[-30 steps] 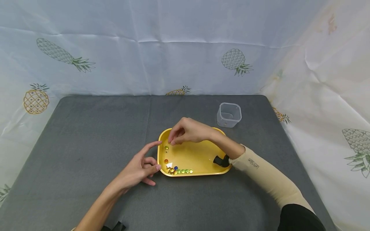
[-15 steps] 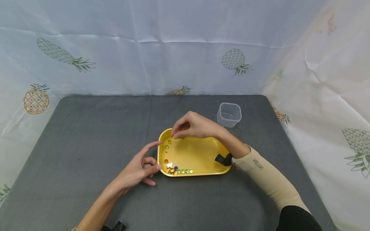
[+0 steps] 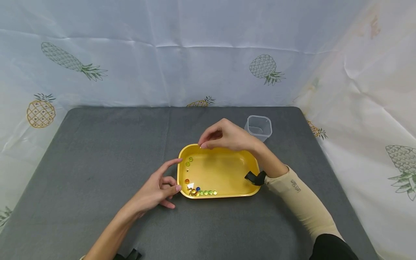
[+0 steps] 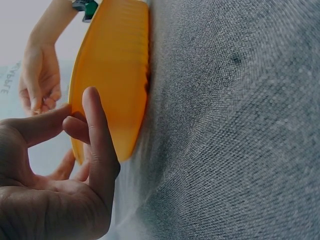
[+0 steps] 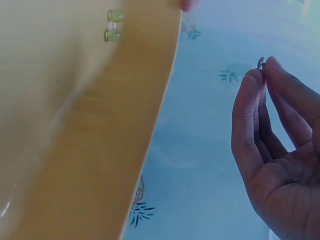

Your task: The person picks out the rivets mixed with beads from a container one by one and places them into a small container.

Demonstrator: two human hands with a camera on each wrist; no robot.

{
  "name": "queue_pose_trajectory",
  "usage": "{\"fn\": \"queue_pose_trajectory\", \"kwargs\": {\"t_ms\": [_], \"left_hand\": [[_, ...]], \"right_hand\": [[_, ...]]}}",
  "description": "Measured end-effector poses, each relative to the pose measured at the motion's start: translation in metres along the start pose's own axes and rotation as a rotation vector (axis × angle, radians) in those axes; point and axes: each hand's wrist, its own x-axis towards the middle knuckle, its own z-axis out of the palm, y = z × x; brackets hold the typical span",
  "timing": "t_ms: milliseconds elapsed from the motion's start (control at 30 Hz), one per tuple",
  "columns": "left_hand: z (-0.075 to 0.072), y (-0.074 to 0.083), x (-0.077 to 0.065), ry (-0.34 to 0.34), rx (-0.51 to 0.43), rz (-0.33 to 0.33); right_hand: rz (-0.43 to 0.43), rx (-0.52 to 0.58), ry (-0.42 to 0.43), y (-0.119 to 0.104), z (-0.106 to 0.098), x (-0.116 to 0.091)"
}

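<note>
The tray (image 3: 224, 173) is plain yellow. Gold beads (image 3: 192, 193) gleam in its near left corner beside a deep blue bead (image 3: 198, 189), with see-through green beads (image 3: 210, 193) along its near side; up its left end come an orange bead (image 3: 186, 181) and two more green ones. Under the tray, the tablecloth (image 3: 97, 180) is dark grey. Behind the tray, the bluish-white curtain (image 3: 208, 72) carries pineapples (image 3: 40, 114), some yellow with dark leaves, others grey-outlined with green leaves. Right of the tray, the sleeve (image 3: 302, 198) is cream with dark lettering
</note>
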Motion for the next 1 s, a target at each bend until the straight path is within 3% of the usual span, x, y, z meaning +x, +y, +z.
{"fn": "queue_pose_trajectory", "kwargs": {"t_ms": [667, 1000], "left_hand": [[0.0, 0.0, -0.001, 0.005, 0.004, -0.004], [0.001, -0.001, -0.001, 0.005, 0.004, 0.006]], "right_hand": [[0.035, 0.033, 0.108, 0.009, -0.025, -0.019], [0.067, 0.024, 0.22, 0.017, -0.042, -0.034]]}}
